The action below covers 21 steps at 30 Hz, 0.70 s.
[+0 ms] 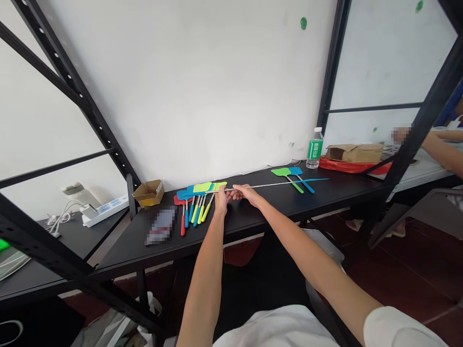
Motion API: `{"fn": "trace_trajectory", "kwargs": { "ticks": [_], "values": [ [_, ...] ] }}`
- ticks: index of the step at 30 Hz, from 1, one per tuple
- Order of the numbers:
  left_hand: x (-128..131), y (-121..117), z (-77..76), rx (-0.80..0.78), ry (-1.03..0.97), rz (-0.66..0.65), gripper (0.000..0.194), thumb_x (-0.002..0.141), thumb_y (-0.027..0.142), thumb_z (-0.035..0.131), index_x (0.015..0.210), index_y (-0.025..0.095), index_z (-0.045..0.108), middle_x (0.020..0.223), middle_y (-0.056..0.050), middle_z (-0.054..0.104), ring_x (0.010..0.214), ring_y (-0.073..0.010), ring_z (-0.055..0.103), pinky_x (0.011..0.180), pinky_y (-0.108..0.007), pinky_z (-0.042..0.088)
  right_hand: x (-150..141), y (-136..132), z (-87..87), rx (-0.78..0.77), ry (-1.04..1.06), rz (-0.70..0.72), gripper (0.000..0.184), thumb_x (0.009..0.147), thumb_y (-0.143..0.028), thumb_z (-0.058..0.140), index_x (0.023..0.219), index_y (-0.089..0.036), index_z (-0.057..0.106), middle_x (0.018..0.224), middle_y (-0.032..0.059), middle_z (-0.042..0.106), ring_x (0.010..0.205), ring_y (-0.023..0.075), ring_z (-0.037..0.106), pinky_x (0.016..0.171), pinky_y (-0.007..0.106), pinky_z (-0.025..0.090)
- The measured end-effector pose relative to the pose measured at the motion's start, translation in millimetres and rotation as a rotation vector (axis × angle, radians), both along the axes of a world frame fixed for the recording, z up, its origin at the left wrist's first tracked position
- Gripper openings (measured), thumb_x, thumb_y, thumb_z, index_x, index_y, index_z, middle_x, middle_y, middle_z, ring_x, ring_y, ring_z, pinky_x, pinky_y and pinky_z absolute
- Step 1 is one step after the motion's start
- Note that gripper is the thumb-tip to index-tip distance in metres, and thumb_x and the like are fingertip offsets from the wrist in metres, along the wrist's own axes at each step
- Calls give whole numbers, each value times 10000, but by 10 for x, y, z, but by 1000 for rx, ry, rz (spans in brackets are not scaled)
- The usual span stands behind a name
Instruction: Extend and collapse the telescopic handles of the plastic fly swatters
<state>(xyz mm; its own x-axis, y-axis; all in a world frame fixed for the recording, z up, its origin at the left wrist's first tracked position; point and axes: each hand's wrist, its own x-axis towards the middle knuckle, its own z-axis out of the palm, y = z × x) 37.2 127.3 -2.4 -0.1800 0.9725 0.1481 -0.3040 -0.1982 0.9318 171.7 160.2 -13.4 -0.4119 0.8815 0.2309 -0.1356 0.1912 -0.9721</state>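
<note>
My left hand (221, 197) and my right hand (246, 192) are closed close together around the thin metal rod of a fly swatter (271, 185), held nearly level above the table. Its slim blue end points right; whether that is the head seen edge-on or the handle, I cannot tell. Left of my hands, several fly swatters with red, blue and yellow-green heads (202, 187) lie in an overlapping row, handles toward me. Farther right lie a green fly swatter (281, 171) and a blue fly swatter (307, 186), partly behind the held rod.
A black table (253, 212) runs along the white wall between dark metal posts. On it are a small open cardboard box (148, 193), a blurred packet (161, 225), a water bottle (314, 148) and a torn carton (354, 153). A power strip (106, 210) lies left; another person's arm (443, 149) shows right.
</note>
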Motion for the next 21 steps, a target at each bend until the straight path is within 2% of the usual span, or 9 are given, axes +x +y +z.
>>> {"fn": "trace_trajectory", "kwargs": {
  "ticks": [9,21],
  "values": [
    [0,-12,9,12,-15,22,432,892,359,503,563,226,256,421,75,234,350,-50,200,375,-211,181,13,10,-12,-4,11,-3,461,820,-577,655,710,-148,782,643,80,723,571,127,598,569,253,396],
    [20,-16,25,19,-35,54,429,882,445,540,603,230,294,444,90,246,358,-50,195,374,-205,173,40,-52,33,-33,52,-20,437,805,-545,667,661,-144,763,592,69,696,568,130,605,593,253,423]
  ]
}}
